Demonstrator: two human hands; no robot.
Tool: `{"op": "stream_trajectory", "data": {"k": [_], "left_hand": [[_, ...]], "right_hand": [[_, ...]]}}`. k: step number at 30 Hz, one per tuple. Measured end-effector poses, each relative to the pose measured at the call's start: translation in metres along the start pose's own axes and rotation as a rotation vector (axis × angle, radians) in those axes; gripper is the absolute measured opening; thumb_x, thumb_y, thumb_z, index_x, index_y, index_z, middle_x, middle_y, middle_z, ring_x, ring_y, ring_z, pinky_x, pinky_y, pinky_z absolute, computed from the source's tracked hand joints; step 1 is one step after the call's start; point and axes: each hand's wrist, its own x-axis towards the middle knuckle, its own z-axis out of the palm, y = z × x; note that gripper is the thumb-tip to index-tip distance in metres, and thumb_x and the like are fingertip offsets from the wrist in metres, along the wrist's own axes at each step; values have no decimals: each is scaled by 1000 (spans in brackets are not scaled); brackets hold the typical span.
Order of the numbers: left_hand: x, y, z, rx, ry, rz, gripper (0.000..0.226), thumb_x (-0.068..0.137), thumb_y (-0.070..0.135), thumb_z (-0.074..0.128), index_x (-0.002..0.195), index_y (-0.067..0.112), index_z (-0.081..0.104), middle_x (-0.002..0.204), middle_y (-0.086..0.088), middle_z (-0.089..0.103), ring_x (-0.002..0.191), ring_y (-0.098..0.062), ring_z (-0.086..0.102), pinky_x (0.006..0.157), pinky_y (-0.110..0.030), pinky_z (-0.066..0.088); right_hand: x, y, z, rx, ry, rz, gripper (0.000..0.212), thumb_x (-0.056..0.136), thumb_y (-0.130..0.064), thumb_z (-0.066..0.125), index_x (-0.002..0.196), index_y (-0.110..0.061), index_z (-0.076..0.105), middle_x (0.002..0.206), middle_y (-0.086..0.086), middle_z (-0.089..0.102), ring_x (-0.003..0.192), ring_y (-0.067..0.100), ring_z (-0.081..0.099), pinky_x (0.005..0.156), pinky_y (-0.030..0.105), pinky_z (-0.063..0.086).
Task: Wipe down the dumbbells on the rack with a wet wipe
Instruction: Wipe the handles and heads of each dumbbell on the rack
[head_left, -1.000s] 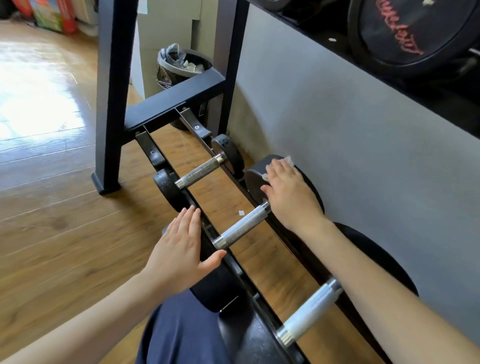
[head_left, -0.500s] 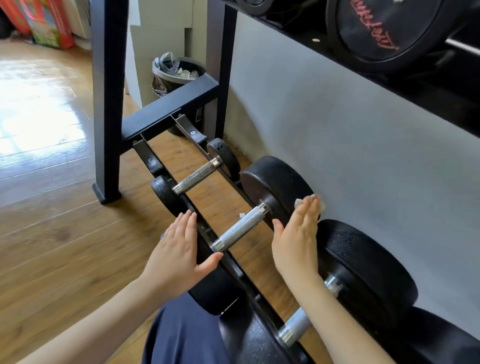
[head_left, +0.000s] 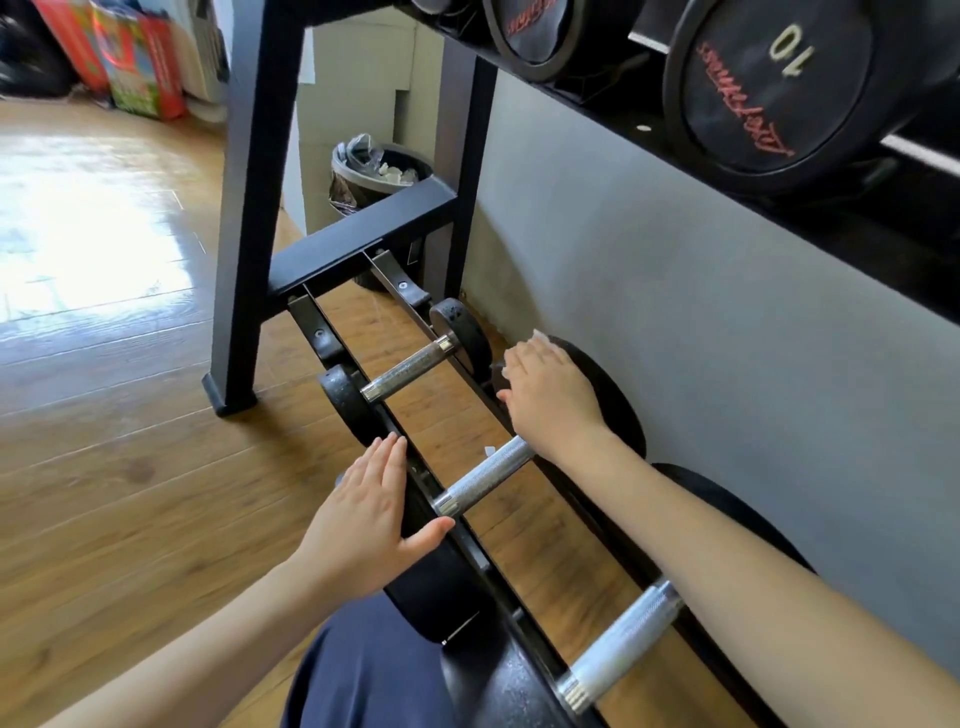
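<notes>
Three dumbbells lie across the low black rack (head_left: 358, 244): a small one (head_left: 410, 371) farthest away, a middle one (head_left: 488, 480) and a large one (head_left: 623, 644) nearest me. My right hand (head_left: 548, 392) lies flat on top of the middle dumbbell's far black head (head_left: 615, 395), pressing a white wet wipe (head_left: 540, 336) whose edge peeks out past the fingertips. My left hand (head_left: 371, 514) rests with straight fingers on that dumbbell's near head, thumb spread toward the chrome handle.
An upper shelf holds bigger dumbbells, one marked 10 (head_left: 769, 88). A grey wall (head_left: 701, 291) runs close behind the rack. A lined waste bin (head_left: 376, 171) stands beyond the rack's end, with wooden floor (head_left: 104, 415) to the left.
My right hand moved with the wipe from the right side of the middle dumbbell's far head back up onto its top. My left hand stayed in place.
</notes>
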Motion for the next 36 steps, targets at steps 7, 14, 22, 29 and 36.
{"op": "stream_trajectory", "data": {"k": [7, 14, 22, 29, 36], "left_hand": [[0, 1, 2, -30, 16, -4, 142, 42, 96, -22, 154, 9, -8, 163, -6, -4, 150, -18, -6, 115, -25, -6], [-2, -1, 1, -27, 28, 0, 142, 40, 94, -28, 154, 11, -9, 163, -4, -6, 150, -16, -6, 113, -23, -7], [-2, -3, 5, -56, 47, -16, 138, 46, 96, -21, 154, 12, -5, 163, -3, -2, 150, -15, -4, 115, -24, -4], [-5, 2, 5, -47, 77, -40, 131, 51, 95, -10, 155, 16, -6, 163, -1, -5, 149, -14, -5, 113, -22, -8], [-2, 1, 11, -54, 124, -45, 112, 64, 81, 5, 155, 16, -2, 163, -1, -1, 150, -13, -3, 114, -22, -9]], "right_hand": [[-48, 14, 8, 354, 215, 200, 54, 98, -26, 47, 144, -2, 33, 152, 13, 30, 144, 26, 21, 117, 39, 17], [-12, 10, 8, 199, 137, 108, 50, 101, -21, 36, 148, -5, 25, 155, 12, 24, 145, 25, 14, 117, 35, 5], [-65, 3, 23, 545, 600, 38, 36, 87, 6, 50, 122, 3, 60, 122, 16, 62, 118, 28, 57, 102, 35, 42], [-66, -19, 66, 539, 342, -247, 31, 78, 6, 57, 105, -2, 71, 102, 9, 70, 96, 23, 67, 82, 39, 57], [-58, -30, 103, 440, 247, -250, 62, 61, 17, 73, 119, 1, 62, 123, 13, 62, 122, 33, 53, 103, 56, 30]]}}
